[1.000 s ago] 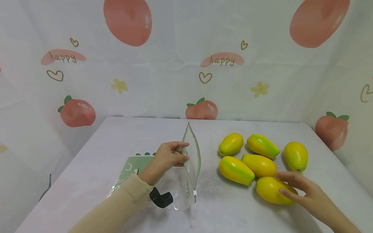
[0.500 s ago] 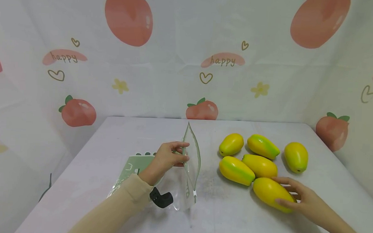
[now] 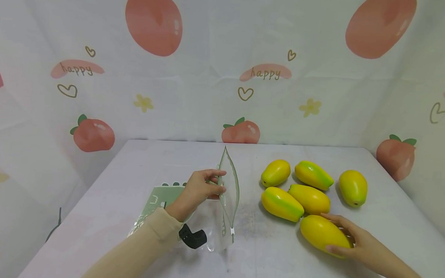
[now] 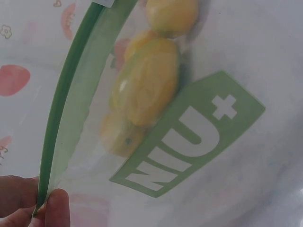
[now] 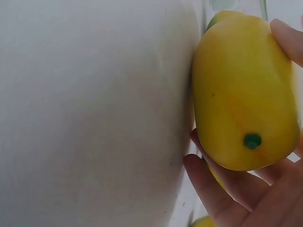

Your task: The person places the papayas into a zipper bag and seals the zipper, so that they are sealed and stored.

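My left hand pinches the rim of a clear zip bag, which stands upright with its green-edged mouth spread toward the right. A green label reading "NIU+" shows on the bag in the left wrist view. Thumb and fingers of my right hand curl around the nearest yellow papaya at the table's front right. In the right wrist view that papaya turns its dark green stem spot to the camera. Part of the left fingers is hidden behind the bag's rim.
Several more yellow-green papayas lie loosely grouped on the white table, behind the held one. Left of the bag, a green printed flat item lies partly under the left forearm. A white fruit-print cloth hangs behind the table.
The right hand has shifted slightly toward the front with the papaya, which has turned a little and come away from the papaya behind it. The left hand and bag stay in place.
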{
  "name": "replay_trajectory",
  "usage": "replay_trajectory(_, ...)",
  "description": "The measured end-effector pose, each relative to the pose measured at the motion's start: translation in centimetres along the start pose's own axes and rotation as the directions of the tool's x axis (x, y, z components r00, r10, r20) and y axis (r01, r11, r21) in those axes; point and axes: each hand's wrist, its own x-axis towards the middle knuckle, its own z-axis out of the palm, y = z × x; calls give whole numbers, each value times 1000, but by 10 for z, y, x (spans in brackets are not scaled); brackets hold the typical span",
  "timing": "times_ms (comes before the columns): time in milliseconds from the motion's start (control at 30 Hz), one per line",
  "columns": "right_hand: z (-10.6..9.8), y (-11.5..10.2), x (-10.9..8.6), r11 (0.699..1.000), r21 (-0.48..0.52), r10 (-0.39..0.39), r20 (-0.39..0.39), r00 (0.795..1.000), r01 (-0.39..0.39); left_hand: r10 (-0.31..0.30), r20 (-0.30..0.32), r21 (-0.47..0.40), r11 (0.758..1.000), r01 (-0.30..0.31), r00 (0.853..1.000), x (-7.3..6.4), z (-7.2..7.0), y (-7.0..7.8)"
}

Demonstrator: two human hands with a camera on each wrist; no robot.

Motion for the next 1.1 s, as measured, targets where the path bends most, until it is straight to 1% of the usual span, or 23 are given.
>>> replay_trajectory(200, -1, -1, -1, 1000, -3, -6, 0, 1000, 6, -4, -8, 7, 1000, 4, 1000, -1, 0, 1)
replay_trajectory(333, -3, -1, -2, 1000, -22, 7, -16, 1000, -7, -6, -11, 7, 1000, 7, 1000, -1, 0, 1)
replay_trajectory(467, -6, 1, -2, 999, -46, -16, -72, 997, 13, -1, -8, 6, 1000, 2, 1000, 0, 0, 1)
replay_trajectory(567, -7, -1, -3, 996, -78, -52, -132, 990, 42, 6, -3, 5, 1000, -6, 1000, 0, 0, 1)
replay_trajectory(733, -10, -7, -3, 994, -72, -95, -188, 978, 82, 5, -4, 5, 1000, -5, 1000, 1, 0, 1)
replay_trajectory(833, -11, -10, -3, 989, -55, -145, -233, 962, 136, -2, -7, 5, 1000, 3, 1000, 2, 0, 0)
replay_trajectory(900, -12, -14, -2, 987, -46, -162, -257, 953, 156, -7, -8, 4, 1000, 7, 1000, 2, 0, 0)
replay_trajectory(967, -13, -18, -2, 985, -35, -174, -268, 948, 171, -10, -6, 3, 1000, 10, 1000, 2, 1, 0)
replay_trajectory(1100, -14, -26, 1, 987, -26, -162, -279, 946, 161, -8, -5, -1, 1000, 8, 1000, 3, 1, -1)
